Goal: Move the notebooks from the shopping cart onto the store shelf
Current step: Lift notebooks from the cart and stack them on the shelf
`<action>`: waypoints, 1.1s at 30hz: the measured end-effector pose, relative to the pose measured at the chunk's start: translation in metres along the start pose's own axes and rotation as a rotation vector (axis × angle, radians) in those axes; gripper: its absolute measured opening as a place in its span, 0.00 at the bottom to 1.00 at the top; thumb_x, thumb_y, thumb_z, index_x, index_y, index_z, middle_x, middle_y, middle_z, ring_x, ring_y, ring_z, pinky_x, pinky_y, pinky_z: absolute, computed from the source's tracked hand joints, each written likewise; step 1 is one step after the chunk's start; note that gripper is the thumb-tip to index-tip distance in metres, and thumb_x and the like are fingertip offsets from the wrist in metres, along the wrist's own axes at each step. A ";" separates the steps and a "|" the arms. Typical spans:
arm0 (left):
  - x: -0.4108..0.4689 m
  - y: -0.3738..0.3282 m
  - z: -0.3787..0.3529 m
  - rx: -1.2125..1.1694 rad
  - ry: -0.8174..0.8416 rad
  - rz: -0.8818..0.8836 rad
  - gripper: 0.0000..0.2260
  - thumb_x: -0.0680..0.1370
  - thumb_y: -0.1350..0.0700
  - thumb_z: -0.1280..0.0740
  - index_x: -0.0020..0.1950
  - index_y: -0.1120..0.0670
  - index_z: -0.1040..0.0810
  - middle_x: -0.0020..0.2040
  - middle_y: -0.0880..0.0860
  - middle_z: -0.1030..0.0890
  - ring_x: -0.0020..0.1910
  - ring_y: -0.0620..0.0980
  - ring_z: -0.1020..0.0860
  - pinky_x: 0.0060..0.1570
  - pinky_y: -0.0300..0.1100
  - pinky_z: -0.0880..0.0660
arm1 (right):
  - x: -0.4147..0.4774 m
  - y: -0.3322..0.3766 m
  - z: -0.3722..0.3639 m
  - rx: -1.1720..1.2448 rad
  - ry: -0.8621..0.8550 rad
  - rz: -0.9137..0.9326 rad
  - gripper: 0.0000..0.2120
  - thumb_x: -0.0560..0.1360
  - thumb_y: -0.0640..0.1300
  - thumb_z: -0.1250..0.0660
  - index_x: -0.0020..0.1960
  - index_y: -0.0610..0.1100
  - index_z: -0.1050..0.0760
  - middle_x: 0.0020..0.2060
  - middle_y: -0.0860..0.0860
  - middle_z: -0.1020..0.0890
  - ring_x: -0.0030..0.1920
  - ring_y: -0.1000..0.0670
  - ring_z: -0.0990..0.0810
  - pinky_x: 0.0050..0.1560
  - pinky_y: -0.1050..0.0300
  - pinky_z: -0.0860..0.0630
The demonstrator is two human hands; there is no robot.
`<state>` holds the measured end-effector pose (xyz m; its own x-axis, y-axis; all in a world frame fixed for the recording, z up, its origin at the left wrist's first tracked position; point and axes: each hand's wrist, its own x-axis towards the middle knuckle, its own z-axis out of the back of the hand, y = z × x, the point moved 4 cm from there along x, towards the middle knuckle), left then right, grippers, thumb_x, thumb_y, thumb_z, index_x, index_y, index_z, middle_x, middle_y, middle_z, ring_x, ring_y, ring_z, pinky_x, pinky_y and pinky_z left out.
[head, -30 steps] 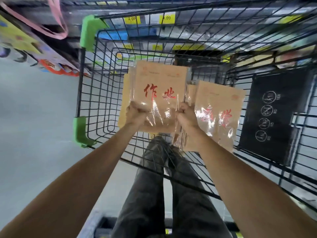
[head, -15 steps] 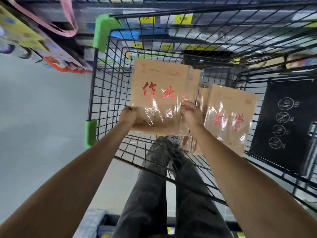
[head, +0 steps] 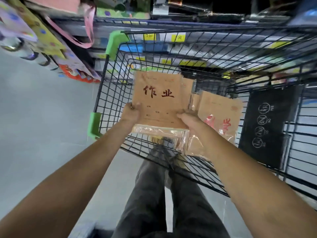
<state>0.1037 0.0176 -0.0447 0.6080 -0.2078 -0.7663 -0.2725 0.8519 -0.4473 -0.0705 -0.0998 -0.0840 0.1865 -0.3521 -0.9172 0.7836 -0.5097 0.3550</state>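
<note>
Notebooks (head: 157, 103), a brown stack in clear plastic wrap, sit tilted between your two hands over the wire basket of the shopping cart (head: 109, 93), red characters on the cover facing you. Your left hand (head: 131, 114) grips the stack's left edge, thumb pressed on the cover. Your right hand (head: 190, 122) grips the lower right corner, thumb on top and fingers curled underneath. A second pack (head: 221, 114) of the same brown notebooks lies in the cart just beside your right hand. A black panel (head: 267, 124) with white round symbols hangs on the cart's right side, and green bumpers (head: 116, 42) cap its left corners. Beyond the far rim runs the store shelf (head: 171, 24), yellow price tags (head: 149, 36) along its edge. Colourful bags (head: 51, 45) hang at left.
</note>
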 end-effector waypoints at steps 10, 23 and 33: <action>-0.097 -0.045 0.017 -0.249 0.105 -0.030 0.16 0.75 0.58 0.32 0.60 0.63 0.28 0.55 0.59 0.22 0.46 0.53 0.22 0.35 0.41 0.23 | -0.109 0.050 0.060 0.142 -0.172 0.215 0.09 0.76 0.43 0.34 0.53 0.40 0.28 0.44 0.41 0.20 0.36 0.46 0.21 0.45 0.48 0.20; -0.257 -0.167 0.074 -0.354 0.280 -0.354 0.05 0.78 0.61 0.45 0.44 0.59 0.32 0.41 0.57 0.25 0.39 0.52 0.25 0.41 0.42 0.28 | -0.302 0.121 0.145 0.256 -0.216 0.481 0.04 0.77 0.39 0.40 0.52 0.40 0.31 0.34 0.43 0.24 0.26 0.48 0.25 0.32 0.56 0.26; -0.372 -0.239 0.101 -0.433 0.251 -0.828 0.19 0.78 0.46 0.42 0.60 0.58 0.27 0.50 0.57 0.19 0.47 0.55 0.20 0.48 0.47 0.24 | -0.432 0.153 0.213 0.399 -0.354 0.809 0.13 0.75 0.47 0.40 0.56 0.40 0.29 0.42 0.42 0.19 0.38 0.44 0.21 0.40 0.54 0.23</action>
<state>0.0180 -0.0601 0.3938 0.5678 -0.8021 -0.1851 -0.1106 0.1485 -0.9827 -0.1582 -0.1928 0.4054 0.3403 -0.8964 -0.2840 0.2258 -0.2153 0.9501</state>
